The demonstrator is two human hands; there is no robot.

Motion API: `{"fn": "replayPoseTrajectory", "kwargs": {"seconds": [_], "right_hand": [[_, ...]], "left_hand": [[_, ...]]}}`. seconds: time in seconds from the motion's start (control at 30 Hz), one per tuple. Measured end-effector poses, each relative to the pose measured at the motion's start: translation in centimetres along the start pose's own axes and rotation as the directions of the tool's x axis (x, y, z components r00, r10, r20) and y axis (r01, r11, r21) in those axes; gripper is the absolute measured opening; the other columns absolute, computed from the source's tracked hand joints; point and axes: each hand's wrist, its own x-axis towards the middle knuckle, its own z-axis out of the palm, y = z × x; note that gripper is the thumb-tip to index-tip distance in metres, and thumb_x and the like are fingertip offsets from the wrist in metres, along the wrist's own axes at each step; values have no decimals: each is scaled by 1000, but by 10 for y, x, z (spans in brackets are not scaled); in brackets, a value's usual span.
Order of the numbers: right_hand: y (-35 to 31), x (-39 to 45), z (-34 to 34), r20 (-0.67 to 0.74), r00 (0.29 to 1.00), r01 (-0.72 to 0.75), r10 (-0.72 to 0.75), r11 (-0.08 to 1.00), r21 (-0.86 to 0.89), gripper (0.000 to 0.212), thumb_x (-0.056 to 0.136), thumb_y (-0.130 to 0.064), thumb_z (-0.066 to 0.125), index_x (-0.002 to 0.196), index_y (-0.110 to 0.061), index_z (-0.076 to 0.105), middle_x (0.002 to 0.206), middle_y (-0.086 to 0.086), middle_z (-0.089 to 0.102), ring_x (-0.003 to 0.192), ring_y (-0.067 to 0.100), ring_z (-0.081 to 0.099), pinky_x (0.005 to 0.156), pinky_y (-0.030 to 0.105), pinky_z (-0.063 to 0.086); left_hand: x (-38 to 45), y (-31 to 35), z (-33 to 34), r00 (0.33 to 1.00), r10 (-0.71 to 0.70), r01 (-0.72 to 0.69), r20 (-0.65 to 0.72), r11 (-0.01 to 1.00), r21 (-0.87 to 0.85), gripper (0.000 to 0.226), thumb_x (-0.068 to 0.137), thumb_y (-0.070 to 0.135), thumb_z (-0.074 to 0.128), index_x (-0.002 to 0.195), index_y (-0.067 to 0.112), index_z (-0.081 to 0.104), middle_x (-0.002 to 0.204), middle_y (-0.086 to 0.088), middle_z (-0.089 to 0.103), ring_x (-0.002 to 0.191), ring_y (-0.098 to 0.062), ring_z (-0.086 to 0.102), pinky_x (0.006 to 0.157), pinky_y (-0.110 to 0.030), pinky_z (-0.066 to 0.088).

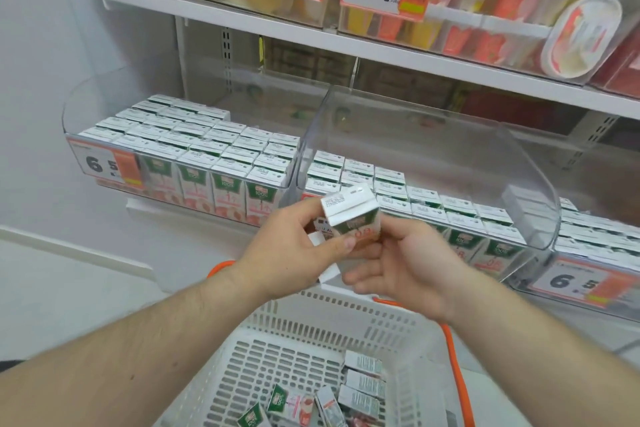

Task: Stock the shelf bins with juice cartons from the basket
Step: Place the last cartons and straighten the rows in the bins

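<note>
Both hands hold one small white-and-green juice carton (351, 215) in front of the shelf, above the basket. My left hand (294, 253) grips its left side with curled fingers and thumb. My right hand (405, 263) curls round its right side and underside. Below, the white slotted basket (298, 343) holds several loose cartons (360, 388) lying flat. The left clear bin (173, 149) is packed with upright cartons. The middle clear bin (433, 163) has rows of cartons at its front and left, with open space behind.
A third bin (595, 253) with a 6.5 price tag sits at the right. The basket has an orange handle (453, 357). The upper shelf (311, 35) carries packaged goods and price tags 9.9 and 16.8. A white wall stands at the left.
</note>
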Motion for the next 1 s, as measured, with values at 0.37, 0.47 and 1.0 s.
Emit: {"fn": "replayPoseTrajectory", "kwargs": {"seconds": [0.37, 0.47, 1.0], "right_hand": [[-9, -18, -10, 79, 491, 431, -868, 162, -888, 49, 70, -38, 60, 116, -22, 62, 102, -20, 55, 71, 3, 50, 68, 13, 39], [-4, -10, -4, 102, 491, 338, -865, 81, -938, 60, 71, -54, 55, 119, -20, 61, 111, -9, 59, 91, 7, 55, 80, 24, 47], [-83, 44, -92, -252, 527, -44, -811, 271, -962, 37, 88, -42, 43, 71, -12, 55, 76, 12, 62, 78, 33, 55, 67, 35, 41]], "left_hand": [[11, 7, 14, 997, 75, -71, -25, 990, 123, 36, 79, 38, 65, 110, 55, 59, 115, 29, 63, 110, 2, 59, 96, -35, 50], [11, 7, 24, 997, 83, -82, -4, 987, 138, 38, 76, 37, 60, 113, 46, 63, 106, 22, 67, 103, -4, 61, 86, -33, 52], [27, -10, 29, 997, -48, 65, -68, 956, 287, 51, 87, 23, 68, 136, 32, 53, 131, 28, 41, 106, 38, 24, 88, 12, 14]]}}
